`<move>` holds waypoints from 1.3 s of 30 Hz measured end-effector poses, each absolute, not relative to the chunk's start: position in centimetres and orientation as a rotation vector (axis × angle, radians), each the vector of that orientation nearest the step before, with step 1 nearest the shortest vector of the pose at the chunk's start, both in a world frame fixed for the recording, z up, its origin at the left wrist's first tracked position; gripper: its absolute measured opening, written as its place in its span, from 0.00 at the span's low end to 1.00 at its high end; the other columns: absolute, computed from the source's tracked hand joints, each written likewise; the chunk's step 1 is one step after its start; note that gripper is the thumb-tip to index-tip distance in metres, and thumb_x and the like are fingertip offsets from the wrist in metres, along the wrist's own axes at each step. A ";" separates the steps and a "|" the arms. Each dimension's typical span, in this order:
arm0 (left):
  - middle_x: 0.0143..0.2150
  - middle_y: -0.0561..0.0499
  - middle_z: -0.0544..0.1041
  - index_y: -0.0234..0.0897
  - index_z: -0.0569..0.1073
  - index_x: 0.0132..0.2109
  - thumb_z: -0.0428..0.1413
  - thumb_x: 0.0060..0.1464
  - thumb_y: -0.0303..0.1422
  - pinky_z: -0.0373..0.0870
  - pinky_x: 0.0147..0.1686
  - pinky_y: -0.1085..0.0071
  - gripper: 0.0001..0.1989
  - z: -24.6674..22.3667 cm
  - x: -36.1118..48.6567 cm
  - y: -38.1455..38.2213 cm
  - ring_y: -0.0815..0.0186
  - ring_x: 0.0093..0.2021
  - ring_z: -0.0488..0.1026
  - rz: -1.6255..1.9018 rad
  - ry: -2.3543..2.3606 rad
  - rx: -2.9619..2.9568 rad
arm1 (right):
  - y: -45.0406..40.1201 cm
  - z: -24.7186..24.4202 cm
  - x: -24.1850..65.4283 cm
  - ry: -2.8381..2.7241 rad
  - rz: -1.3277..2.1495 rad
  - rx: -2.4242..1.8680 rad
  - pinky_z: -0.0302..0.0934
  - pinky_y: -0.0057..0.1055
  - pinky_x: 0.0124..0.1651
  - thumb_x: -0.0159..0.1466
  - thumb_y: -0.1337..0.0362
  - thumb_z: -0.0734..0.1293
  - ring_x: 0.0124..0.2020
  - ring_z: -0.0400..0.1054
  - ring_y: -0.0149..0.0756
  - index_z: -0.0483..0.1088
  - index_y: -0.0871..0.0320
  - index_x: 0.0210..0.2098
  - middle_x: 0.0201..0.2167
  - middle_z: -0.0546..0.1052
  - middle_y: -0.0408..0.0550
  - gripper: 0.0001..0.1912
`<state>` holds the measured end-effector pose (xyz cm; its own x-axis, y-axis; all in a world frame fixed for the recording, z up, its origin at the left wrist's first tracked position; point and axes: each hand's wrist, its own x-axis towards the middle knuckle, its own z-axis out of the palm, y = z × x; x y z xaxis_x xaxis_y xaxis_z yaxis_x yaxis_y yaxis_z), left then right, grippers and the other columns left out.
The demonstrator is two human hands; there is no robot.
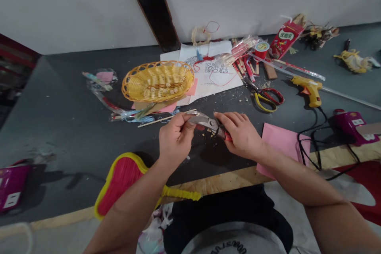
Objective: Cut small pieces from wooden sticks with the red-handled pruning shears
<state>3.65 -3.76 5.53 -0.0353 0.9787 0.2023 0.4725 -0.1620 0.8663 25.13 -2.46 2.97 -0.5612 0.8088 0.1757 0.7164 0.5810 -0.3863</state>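
My right hand is closed around the red handle of a pair of pruning shears, whose metal blades point left. My left hand pinches something small at the tip of the blades; fingers and metal hide most of it. Small pale cut bits lie on the table below the shears. Just beyond my left hand is a thin stick. Farther back, a yellow wicker basket has several small pale pieces in it.
Scissors and a yellow glue gun with a black cord lie to the right. Pink paper overlaps the table's front edge. A red and yellow fan-shaped piece sits beneath my left forearm. A phone leans on the wall.
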 end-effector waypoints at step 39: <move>0.25 0.51 0.79 0.37 0.76 0.34 0.58 0.58 0.35 0.58 0.14 0.74 0.07 4.8 3.5 -3.1 0.73 0.14 0.62 1.129 1.382 1.407 | -2.2 3.3 25.6 -2.505 0.444 -1.268 0.63 0.48 0.52 0.60 0.70 0.62 0.55 0.65 0.52 0.60 0.61 0.66 0.57 0.73 0.60 0.34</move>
<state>3.50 -3.11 4.78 -0.0149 0.9990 0.0414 0.2404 -0.0366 0.9700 25.65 -2.22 3.27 -0.5664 0.8148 0.1235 0.7228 0.5632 -0.4005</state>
